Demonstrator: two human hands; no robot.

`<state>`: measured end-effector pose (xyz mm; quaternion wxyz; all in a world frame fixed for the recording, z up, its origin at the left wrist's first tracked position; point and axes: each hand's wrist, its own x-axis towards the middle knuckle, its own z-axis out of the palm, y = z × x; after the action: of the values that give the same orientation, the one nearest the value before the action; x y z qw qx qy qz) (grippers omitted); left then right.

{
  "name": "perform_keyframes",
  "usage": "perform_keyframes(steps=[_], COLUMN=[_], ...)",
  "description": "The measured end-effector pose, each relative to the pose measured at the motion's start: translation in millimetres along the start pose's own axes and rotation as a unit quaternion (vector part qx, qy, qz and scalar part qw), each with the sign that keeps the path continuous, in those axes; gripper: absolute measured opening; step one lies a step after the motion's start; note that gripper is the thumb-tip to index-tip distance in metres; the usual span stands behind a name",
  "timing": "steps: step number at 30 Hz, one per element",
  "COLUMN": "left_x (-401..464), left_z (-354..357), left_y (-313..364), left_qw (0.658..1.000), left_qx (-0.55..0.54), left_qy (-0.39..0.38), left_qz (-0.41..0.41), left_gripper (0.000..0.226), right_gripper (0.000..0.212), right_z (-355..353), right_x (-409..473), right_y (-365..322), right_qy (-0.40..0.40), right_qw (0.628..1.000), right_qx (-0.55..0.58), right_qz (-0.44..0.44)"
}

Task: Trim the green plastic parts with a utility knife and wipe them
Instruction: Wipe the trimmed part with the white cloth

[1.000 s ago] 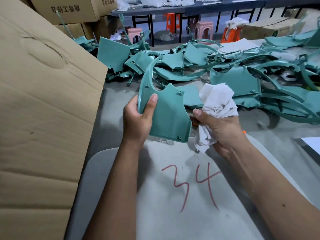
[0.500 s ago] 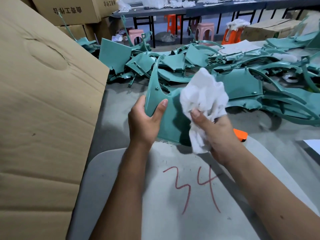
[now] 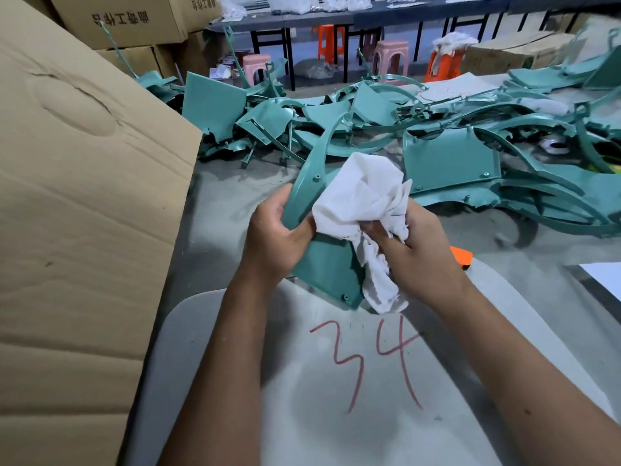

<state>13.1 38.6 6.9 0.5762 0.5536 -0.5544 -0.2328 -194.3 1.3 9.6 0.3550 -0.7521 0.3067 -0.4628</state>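
My left hand grips the left edge of a green plastic part, a flat panel with a long curved arm rising from it. A crumpled white cloth covers the middle of that panel, bunched in my right hand, which presses it against the part. Just behind my right hand an orange utility knife lies on the table, mostly hidden. A large heap of green plastic parts spreads across the table beyond.
A tall cardboard box wall stands close on the left. A grey board marked 34 in red lies under my forearms. White paper sits at the right edge. Stools and dark tables stand at the back.
The cloth went from beside the part onto its face and now covers its middle. My right hand moved left and up with it; the part tilted slightly.
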Motion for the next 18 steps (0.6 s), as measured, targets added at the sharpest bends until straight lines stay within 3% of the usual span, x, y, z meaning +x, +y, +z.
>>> perform_keyframes(steps=[2, 5, 7, 9, 11, 14, 18], left_x=[-1, -2, -3, -3, -3, -3, -1], left_z=[0, -1, -1, 3, 10, 13, 6], left_y=[1, 1, 1, 3, 4, 3, 2], left_qw=[1.000, 0.999, 0.999, 0.999, 0.999, 0.993, 0.964], left_qx=[-0.003, -0.008, -0.014, -0.006, 0.030, 0.104, 0.224], left_qy=[0.010, 0.034, 0.043, 0.036, 0.027, 0.058, 0.138], left_qz=[-0.009, -0.028, -0.025, -0.010, -0.005, 0.002, 0.038], left_gripper=[0.033, 0.036, 0.037, 0.037, 0.038, 0.040, 0.057], right_gripper=[0.020, 0.019, 0.023, 0.022, 0.021, 0.049, 0.057], right_z=[9, 12, 4, 4, 12, 14, -3], right_x=[-3, 1, 6, 10, 7, 1, 2], right_y=[-4, -9, -4, -3, -5, -10, -10], right_qy=[0.010, 0.104, 0.209, 0.236, 0.174, 0.006, -0.047], right_qw=[0.988, 0.922, 0.905, 0.913, 0.892, 0.814, 0.776], right_qx=[0.149, 0.339, 0.326, 0.293, 0.378, 0.537, 0.586], right_qz=[0.039, 0.157, 0.176, 0.156, 0.175, 0.223, 0.228])
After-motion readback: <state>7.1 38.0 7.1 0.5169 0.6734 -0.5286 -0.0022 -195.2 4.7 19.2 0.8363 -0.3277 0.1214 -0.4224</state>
